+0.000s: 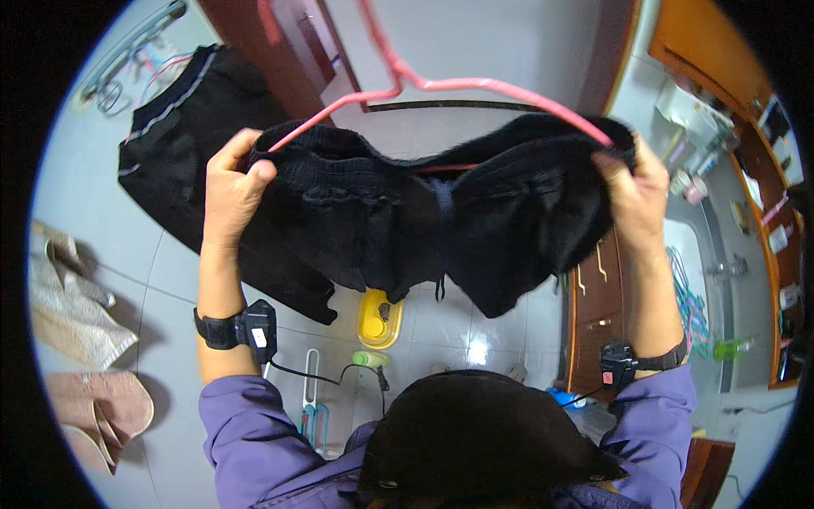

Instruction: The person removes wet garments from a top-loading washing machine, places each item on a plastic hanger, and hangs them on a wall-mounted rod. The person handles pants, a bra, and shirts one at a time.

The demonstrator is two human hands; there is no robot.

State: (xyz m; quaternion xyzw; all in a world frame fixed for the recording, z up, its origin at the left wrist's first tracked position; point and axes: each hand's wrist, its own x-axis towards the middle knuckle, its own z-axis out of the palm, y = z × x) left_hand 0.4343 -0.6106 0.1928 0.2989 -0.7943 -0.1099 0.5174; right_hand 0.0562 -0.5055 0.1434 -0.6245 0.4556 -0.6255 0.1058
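Black trousers or shorts (pixel 439 229) with an elastic waistband are stretched wide in front of me. A pink clothes hanger (pixel 502 89) sits inside the waistband, its two arm ends down in the opening. My left hand (pixel 236 175) grips the waistband's left end, thumb on the outside near one hanger tip. At the opposite end, my right hand (pixel 633 184) pinches the waistband by the other tip. A dark cord dangles from the garment's lower middle. The hanger's hook runs beyond the top of the view.
Another black garment (pixel 184 133) hangs at the left wall. Below it are a beige towel (pixel 82 305) and a pinkish towel (pixel 105 407). A yellow tub (pixel 379 321) stands on the tiled floor. To the right are a washbasin (pixel 683 242) holding several hangers (pixel 687 299) and a brown cabinet (pixel 594 299).
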